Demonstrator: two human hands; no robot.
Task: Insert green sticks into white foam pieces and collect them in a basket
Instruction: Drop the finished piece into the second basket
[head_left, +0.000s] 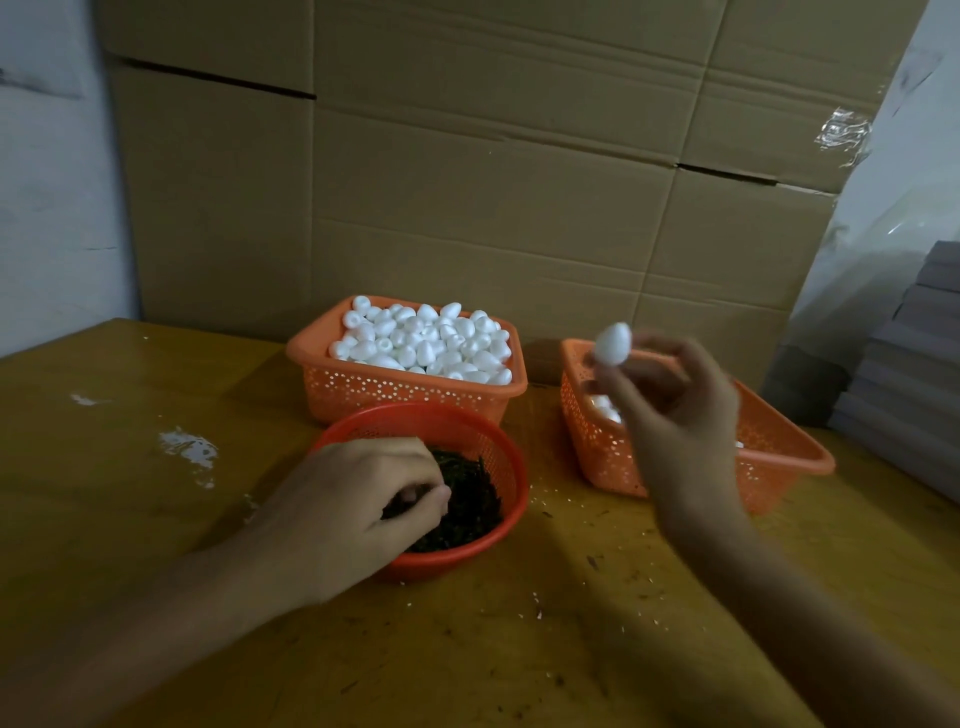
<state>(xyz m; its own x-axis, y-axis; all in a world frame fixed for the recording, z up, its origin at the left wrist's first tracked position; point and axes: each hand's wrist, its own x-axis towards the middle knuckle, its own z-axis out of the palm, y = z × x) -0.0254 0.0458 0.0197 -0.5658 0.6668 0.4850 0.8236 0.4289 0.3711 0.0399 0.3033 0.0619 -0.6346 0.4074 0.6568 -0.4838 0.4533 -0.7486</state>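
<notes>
Upright, tip up, foam piece (613, 343) pinched by right hand (680, 415) fingers; left hand (358, 499) pinches green sticks (472, 501)

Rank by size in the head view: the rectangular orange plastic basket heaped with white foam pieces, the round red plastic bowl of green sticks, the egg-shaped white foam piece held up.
1-2. Heaped orange plastic basket and round red plastic bowl: alike in width; bowl nearer, so unranked.
3. Egg-shaped white foam piece in the right hand.

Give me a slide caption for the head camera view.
Left hand picks among the green sticks while right hand holds up a white foam piece.
</notes>
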